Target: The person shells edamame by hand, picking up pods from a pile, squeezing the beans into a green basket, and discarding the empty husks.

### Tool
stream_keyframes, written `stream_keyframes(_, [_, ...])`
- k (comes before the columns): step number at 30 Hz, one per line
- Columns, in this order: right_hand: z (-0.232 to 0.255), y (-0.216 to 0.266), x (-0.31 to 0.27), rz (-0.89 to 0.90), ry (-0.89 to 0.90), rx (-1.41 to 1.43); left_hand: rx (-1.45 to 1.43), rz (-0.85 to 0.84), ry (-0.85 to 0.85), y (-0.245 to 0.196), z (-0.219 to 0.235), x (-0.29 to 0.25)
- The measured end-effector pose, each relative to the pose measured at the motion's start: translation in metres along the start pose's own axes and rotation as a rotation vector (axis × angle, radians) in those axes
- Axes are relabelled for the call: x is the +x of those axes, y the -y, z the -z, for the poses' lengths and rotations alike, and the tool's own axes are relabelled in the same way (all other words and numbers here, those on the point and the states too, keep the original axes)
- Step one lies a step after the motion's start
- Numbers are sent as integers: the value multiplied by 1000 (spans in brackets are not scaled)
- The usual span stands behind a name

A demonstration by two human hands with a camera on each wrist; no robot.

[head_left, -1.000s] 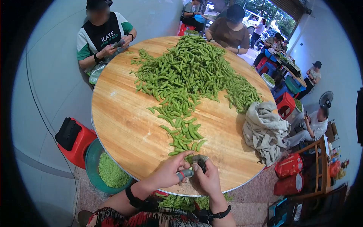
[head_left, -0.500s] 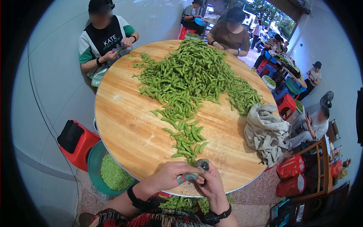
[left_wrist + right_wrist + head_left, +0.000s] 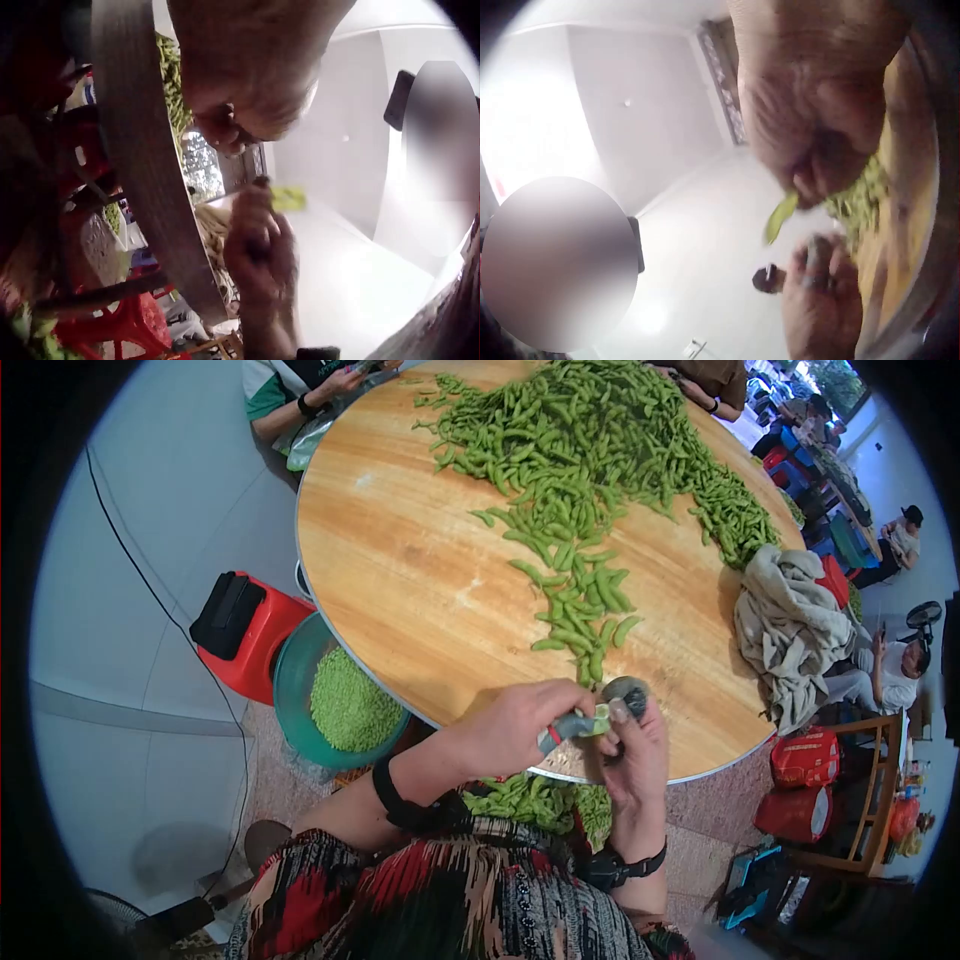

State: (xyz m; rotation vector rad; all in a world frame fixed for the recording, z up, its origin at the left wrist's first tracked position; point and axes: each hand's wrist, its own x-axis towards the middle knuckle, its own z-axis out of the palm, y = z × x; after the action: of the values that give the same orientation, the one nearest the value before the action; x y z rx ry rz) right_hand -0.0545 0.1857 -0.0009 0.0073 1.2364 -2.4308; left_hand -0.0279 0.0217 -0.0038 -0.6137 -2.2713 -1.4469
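Observation:
My right hand pinches a green edamame pod at the table's near edge; a dark grey cover wraps one of its fingers. In the right wrist view the pod sticks out from the fingertips of that hand. My left hand is right beside it, a grey finger cover with a red band pointing at the pod. The left hand has curled fingers in the left wrist view, and whether they hold anything I cannot tell. Loose pods trail toward both hands from a big heap.
The round wooden table carries a crumpled grey cloth at right. Below its left edge stand a green basin of shelled beans and a red stool. More pods lie below the near edge. Other people sit around the table.
The head view has tilted down, so table and heap sit higher in it. My hands have drawn slightly apart, and the pod now shows between them.

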Motion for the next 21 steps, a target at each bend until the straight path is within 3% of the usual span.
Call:
stream_keyframes(1, [5,6,-4,-10,-6,1,-4,11,2,1,3,-2])
stream_keyframes(3, [19,29,-11,-72,251,-535,-151,455,-31,3,15,-6])
stream_keyframes(4, [22,35,-11,35,550,-737,-154,460,-29,8,21,-6])
stream_keyframes(5, [21,35,-11,27,548,-733,-476,537,-128,15,27,-6])
stream_keyframes(6, [14,35,-11,-41,362,-865,-799,605,-230,18,29,-7])
stream_keyframes(7, [8,34,-7,-106,175,-992,-799,609,-230,19,30,-7])
stream_keyframes(8, [15,21,3,219,74,-1225,-795,662,-226,19,29,-7])
stream_keyframes(9, [8,19,7,216,73,-1223,-791,713,-222,19,28,-7])
stream_keyframes(11, [-13,11,15,495,-64,-1725,-766,717,-171,16,24,-6])
stream_keyframes(12, [-16,3,19,457,-111,-1869,-742,718,-119,14,21,-6])
stream_keyframes(16, [-14,-5,23,504,-220,-1917,-701,710,-119,12,15,-4])
stream_keyframes(20, [3,-6,24,537,-204,-1836,-670,721,-80,12,9,-2])
stream_keyframes(21, [11,-6,25,561,-148,-1610,-664,725,-67,12,7,-2])
